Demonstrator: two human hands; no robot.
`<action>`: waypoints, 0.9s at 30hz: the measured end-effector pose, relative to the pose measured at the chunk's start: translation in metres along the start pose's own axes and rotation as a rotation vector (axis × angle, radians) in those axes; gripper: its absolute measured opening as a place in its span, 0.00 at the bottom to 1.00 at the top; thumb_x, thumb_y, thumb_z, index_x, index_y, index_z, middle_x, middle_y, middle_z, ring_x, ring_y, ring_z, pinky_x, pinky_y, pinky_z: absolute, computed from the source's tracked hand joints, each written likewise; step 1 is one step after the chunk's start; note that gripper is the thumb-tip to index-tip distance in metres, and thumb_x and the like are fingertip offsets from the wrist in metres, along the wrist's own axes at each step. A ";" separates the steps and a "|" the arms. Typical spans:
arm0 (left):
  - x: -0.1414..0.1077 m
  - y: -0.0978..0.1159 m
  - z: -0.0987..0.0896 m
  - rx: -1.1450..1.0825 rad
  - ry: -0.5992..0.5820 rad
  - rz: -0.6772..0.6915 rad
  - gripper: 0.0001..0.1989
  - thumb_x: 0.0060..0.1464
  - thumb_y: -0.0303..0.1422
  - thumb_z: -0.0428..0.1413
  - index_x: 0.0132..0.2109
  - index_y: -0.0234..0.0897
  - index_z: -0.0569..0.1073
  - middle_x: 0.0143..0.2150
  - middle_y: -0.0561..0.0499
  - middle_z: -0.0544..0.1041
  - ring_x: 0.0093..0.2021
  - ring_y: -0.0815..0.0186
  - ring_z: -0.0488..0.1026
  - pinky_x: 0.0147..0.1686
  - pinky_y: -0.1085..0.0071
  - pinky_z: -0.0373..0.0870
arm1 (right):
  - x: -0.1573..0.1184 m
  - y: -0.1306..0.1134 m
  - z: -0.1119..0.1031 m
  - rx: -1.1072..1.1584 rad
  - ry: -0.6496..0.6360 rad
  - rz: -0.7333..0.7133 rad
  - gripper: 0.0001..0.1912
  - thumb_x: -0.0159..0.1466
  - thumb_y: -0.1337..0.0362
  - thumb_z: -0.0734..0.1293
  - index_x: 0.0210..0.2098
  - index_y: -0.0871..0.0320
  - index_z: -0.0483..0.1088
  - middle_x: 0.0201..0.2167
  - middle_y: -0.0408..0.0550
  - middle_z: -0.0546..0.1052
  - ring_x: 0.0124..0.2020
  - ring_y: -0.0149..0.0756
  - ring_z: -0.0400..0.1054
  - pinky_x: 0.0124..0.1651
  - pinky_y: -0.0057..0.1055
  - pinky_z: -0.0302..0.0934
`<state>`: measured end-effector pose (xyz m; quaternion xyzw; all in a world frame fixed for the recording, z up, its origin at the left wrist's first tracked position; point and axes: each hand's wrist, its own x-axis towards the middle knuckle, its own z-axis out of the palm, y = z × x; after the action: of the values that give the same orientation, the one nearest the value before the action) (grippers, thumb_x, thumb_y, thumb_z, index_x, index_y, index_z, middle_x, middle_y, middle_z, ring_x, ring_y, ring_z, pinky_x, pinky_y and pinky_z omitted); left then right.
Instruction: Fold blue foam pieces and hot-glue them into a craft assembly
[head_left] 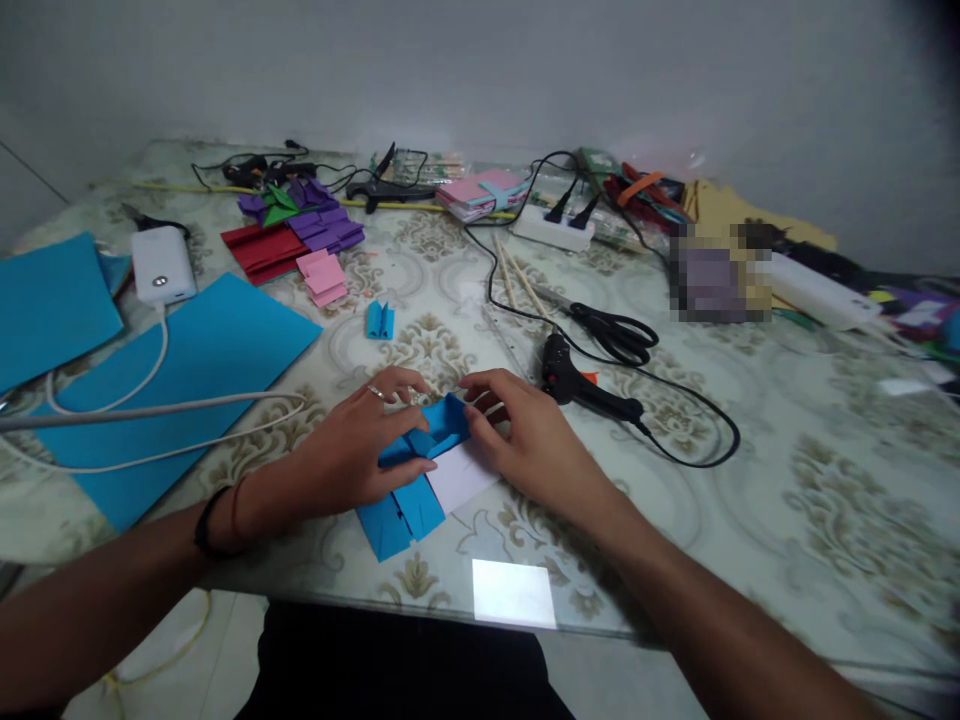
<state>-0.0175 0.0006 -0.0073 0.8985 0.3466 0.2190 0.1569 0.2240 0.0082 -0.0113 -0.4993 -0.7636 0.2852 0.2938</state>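
Note:
Between my hands is a folded piece of blue paper (448, 420) with raised flaps. My left hand (375, 440) grips its left side, thumb in front and fingers behind. On the right, my right hand (517, 425) pinches the other end between thumb and fingers. Beneath the folded piece lie a white sheet (461, 478) and flat blue paper strips (401, 520), partly covered by the left hand. A small folded blue paper piece (380, 321) stands apart, farther back on the table.
A glue gun (585, 385) and black-handled scissors (615, 332) lie to the right, with a cord looping around. Large blue sheets (195, 390), a white power bank (162, 265) and its cable are left. Red (264, 250), purple and pink folded papers lie behind; a power strip (551, 228) sits farther back.

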 end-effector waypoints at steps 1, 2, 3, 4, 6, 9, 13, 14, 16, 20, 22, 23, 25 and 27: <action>0.000 0.001 -0.001 0.013 0.013 -0.004 0.08 0.62 0.35 0.63 0.43 0.35 0.75 0.61 0.37 0.68 0.60 0.50 0.71 0.60 0.53 0.72 | 0.000 0.000 0.000 0.002 0.000 0.007 0.10 0.68 0.68 0.65 0.49 0.60 0.72 0.43 0.54 0.80 0.39 0.42 0.76 0.42 0.38 0.70; 0.000 0.001 -0.001 0.022 0.024 -0.005 0.07 0.62 0.35 0.63 0.42 0.35 0.75 0.60 0.37 0.69 0.59 0.51 0.72 0.60 0.53 0.72 | 0.001 0.000 -0.001 0.003 -0.001 0.010 0.10 0.68 0.68 0.65 0.48 0.60 0.72 0.42 0.53 0.80 0.39 0.41 0.76 0.42 0.38 0.69; 0.000 0.002 -0.002 0.028 0.029 -0.004 0.07 0.62 0.34 0.63 0.42 0.35 0.74 0.59 0.37 0.69 0.58 0.52 0.72 0.59 0.54 0.73 | 0.001 0.000 -0.001 0.006 -0.002 0.010 0.09 0.68 0.68 0.65 0.48 0.60 0.72 0.41 0.53 0.80 0.39 0.41 0.76 0.42 0.38 0.69; 0.000 0.002 -0.002 0.032 0.035 -0.002 0.07 0.62 0.34 0.63 0.42 0.35 0.74 0.58 0.38 0.70 0.57 0.52 0.73 0.59 0.54 0.73 | 0.001 0.000 -0.001 0.007 -0.004 0.009 0.09 0.68 0.68 0.65 0.47 0.59 0.72 0.41 0.52 0.80 0.39 0.41 0.76 0.42 0.38 0.69; 0.000 0.003 -0.001 0.038 0.047 0.002 0.07 0.62 0.34 0.63 0.42 0.36 0.74 0.55 0.39 0.71 0.55 0.53 0.73 0.57 0.55 0.73 | 0.001 0.000 -0.001 0.006 -0.003 0.010 0.08 0.68 0.68 0.65 0.46 0.59 0.72 0.40 0.51 0.79 0.39 0.41 0.75 0.42 0.37 0.68; 0.000 0.002 -0.001 0.056 0.058 -0.003 0.08 0.62 0.35 0.63 0.44 0.36 0.75 0.50 0.42 0.71 0.51 0.54 0.73 0.52 0.57 0.75 | 0.001 -0.001 -0.002 0.026 -0.008 0.026 0.04 0.68 0.67 0.66 0.43 0.58 0.71 0.36 0.48 0.78 0.36 0.40 0.74 0.40 0.36 0.66; 0.000 -0.001 0.002 0.065 0.007 -0.016 0.12 0.65 0.34 0.60 0.54 0.38 0.75 0.50 0.43 0.76 0.52 0.54 0.75 0.53 0.56 0.74 | 0.001 -0.001 -0.001 0.066 -0.065 -0.073 0.03 0.70 0.65 0.67 0.40 0.57 0.72 0.36 0.47 0.76 0.35 0.37 0.72 0.40 0.35 0.66; 0.000 -0.001 0.003 0.061 -0.010 -0.005 0.12 0.66 0.34 0.59 0.55 0.38 0.74 0.50 0.43 0.78 0.53 0.53 0.75 0.54 0.55 0.73 | 0.000 -0.001 0.000 0.068 -0.088 -0.115 0.04 0.71 0.66 0.66 0.40 0.58 0.72 0.37 0.48 0.76 0.37 0.37 0.72 0.42 0.35 0.66; 0.000 -0.003 0.005 0.042 -0.049 0.023 0.11 0.67 0.33 0.57 0.55 0.38 0.75 0.49 0.44 0.80 0.52 0.53 0.76 0.55 0.54 0.73 | 0.000 0.000 0.002 0.054 -0.131 -0.191 0.05 0.72 0.67 0.65 0.40 0.58 0.74 0.39 0.50 0.76 0.40 0.39 0.72 0.46 0.37 0.67; 0.003 -0.004 -0.001 -0.019 -0.157 0.040 0.09 0.68 0.31 0.56 0.52 0.37 0.76 0.50 0.44 0.81 0.53 0.54 0.75 0.57 0.55 0.72 | -0.002 0.003 0.005 -0.040 -0.182 -0.276 0.06 0.73 0.67 0.65 0.41 0.59 0.75 0.41 0.54 0.77 0.46 0.45 0.72 0.53 0.44 0.68; 0.004 -0.006 -0.012 -0.062 -0.189 0.077 0.11 0.66 0.32 0.58 0.54 0.38 0.75 0.54 0.44 0.79 0.55 0.54 0.74 0.59 0.55 0.71 | -0.003 0.004 0.005 -0.067 -0.194 -0.287 0.04 0.72 0.67 0.66 0.42 0.58 0.75 0.43 0.54 0.77 0.48 0.46 0.71 0.55 0.46 0.68; 0.004 -0.007 -0.019 -0.070 -0.209 0.085 0.13 0.65 0.33 0.59 0.56 0.39 0.74 0.56 0.43 0.78 0.57 0.53 0.74 0.59 0.55 0.70 | -0.004 0.005 0.005 -0.070 -0.197 -0.286 0.03 0.72 0.66 0.67 0.43 0.58 0.74 0.43 0.54 0.77 0.49 0.47 0.71 0.55 0.47 0.68; 0.002 -0.012 -0.035 -0.056 -0.254 0.019 0.21 0.63 0.39 0.62 0.60 0.39 0.72 0.59 0.41 0.74 0.60 0.50 0.72 0.60 0.55 0.70 | -0.004 0.004 0.005 -0.064 -0.196 -0.285 0.05 0.71 0.64 0.69 0.45 0.57 0.74 0.45 0.54 0.77 0.49 0.47 0.70 0.55 0.47 0.68; -0.001 -0.017 -0.047 -0.052 -0.325 -0.038 0.32 0.61 0.46 0.64 0.66 0.40 0.66 0.61 0.39 0.72 0.60 0.50 0.73 0.56 0.57 0.72 | -0.005 0.003 0.006 -0.050 -0.183 -0.300 0.10 0.70 0.63 0.71 0.50 0.58 0.72 0.47 0.56 0.76 0.50 0.48 0.70 0.55 0.48 0.68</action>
<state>-0.0512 0.0180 0.0259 0.9109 0.3280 0.0765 0.2382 0.2234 0.0034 -0.0182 -0.3589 -0.8598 0.2635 0.2500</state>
